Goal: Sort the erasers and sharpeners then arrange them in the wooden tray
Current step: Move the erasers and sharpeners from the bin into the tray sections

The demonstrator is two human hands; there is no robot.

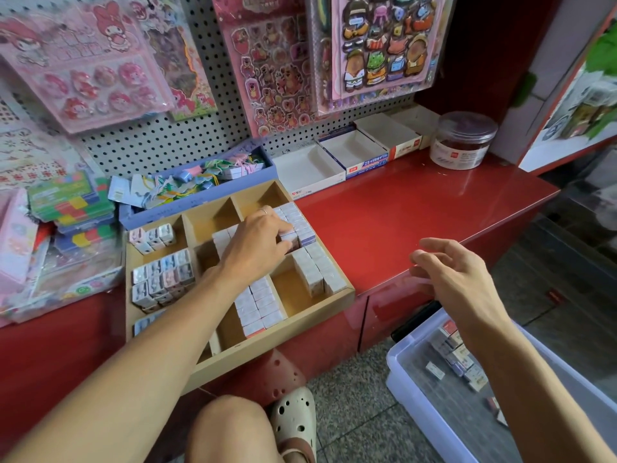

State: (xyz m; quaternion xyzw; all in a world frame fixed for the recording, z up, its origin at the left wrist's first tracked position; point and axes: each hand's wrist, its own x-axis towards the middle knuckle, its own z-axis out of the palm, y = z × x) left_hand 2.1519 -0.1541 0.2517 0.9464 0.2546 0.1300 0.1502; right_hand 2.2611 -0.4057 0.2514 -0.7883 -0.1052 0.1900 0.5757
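The wooden tray [337, 297] sits on the red desk [417, 208], overhanging its front edge, its compartments partly filled with rows of small wrapped erasers [258, 304] and sharpeners [163, 272]. The left hand [258, 238] reaches into a back compartment, fingers curled onto the white boxed erasers there; whether it grips one cannot be told. The right hand [450, 274] hovers with relaxed, spread fingers, holding nothing, above the desk's front edge, over a clear plastic bin [410, 389] on the floor.
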